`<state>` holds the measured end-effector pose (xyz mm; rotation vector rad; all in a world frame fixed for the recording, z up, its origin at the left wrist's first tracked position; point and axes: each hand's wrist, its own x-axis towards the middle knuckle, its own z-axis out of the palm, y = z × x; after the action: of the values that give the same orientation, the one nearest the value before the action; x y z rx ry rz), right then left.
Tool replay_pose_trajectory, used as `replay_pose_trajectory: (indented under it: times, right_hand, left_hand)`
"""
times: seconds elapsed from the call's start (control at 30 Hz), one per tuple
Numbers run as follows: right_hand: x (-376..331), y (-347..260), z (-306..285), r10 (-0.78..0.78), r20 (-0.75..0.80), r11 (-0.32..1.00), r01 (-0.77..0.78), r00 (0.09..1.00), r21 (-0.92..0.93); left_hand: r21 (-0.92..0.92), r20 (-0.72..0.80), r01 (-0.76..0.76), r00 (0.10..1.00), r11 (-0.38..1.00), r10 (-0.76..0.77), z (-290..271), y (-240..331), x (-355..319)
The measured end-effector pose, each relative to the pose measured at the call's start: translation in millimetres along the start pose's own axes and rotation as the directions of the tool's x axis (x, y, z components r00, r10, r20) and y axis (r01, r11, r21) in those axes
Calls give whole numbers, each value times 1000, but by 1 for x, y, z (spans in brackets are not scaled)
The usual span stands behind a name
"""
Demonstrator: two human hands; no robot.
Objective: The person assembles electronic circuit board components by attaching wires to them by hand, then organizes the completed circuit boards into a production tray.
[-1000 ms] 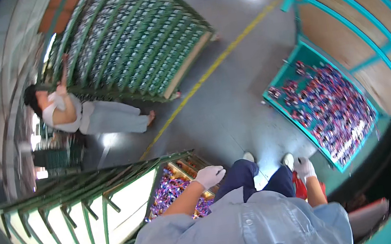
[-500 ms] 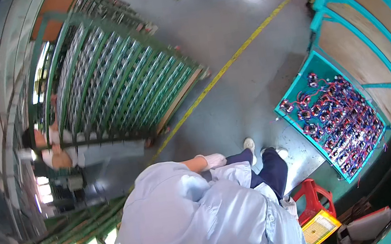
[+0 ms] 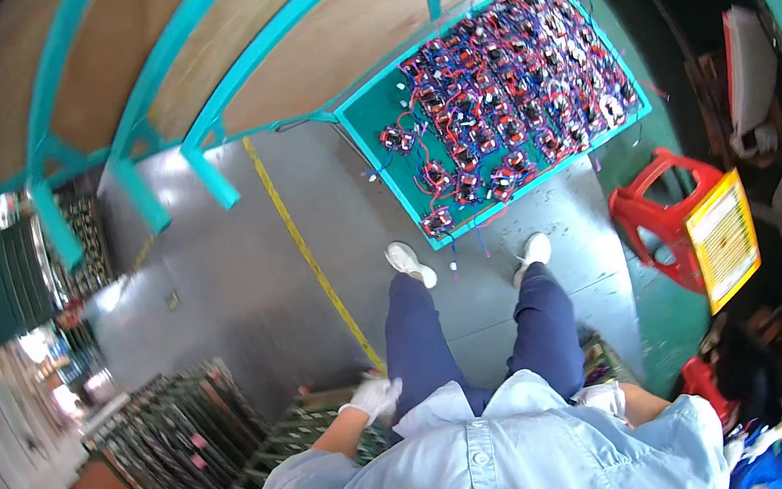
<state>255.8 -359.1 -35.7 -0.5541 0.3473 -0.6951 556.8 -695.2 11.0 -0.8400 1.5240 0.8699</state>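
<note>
My left hand (image 3: pixel 374 399), in a white glove, hangs beside my left thigh. It holds nothing that I can see, and its fingers are loosely apart. Close to my right hip is my right hand (image 3: pixel 604 399), also white-gloved; my shirt and its angle hide most of its fingers. Ahead of my feet stands a turquoise-edged tray (image 3: pixel 396 193) with a green bottom. Many small dark parts with red and blue wires (image 3: pixel 511 130) cover most of it, thinning out toward its left end. Neither hand touches the tray.
At the right are a red plastic stool (image 3: pixel 653 205) and a yellow-framed sheet (image 3: pixel 724 240) leaning on it. Turquoise rack arms with brown boards (image 3: pixel 302 55) rise at the upper left. Green racks (image 3: pixel 189 447) stand at the lower left. A yellow line (image 3: pixel 310 257) crosses the floor.
My body and view have turned to the right, so the tray and stool have shifted to upper centre and right. My right hand has come into view, and both legs now show.
</note>
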Motion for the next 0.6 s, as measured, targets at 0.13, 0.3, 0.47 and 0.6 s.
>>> replay_pose_trajectory:
  times: [0.13,0.3,0.47,0.6]
  right_hand:
    - [39,-25,-32,623,-204,755,-514,755,406]
    - [57,26,-216,-43,-950,905,-390,309,-168]
    - [98,35,-358,-486,-849,652,-733,-207,-195]
    - [117,28,-409,-474,-852,721,-653,-220,-233]
  left_hand:
    - [214,-499,-26,856,976,133,-96,-10,127]
    - [458,-772,-221,381,861,509,-164,-6,327]
    - [322,-909,-161,223,933,353,-239,49,425]
    - [361,-922,-196,73,912,381,-276,53,459]
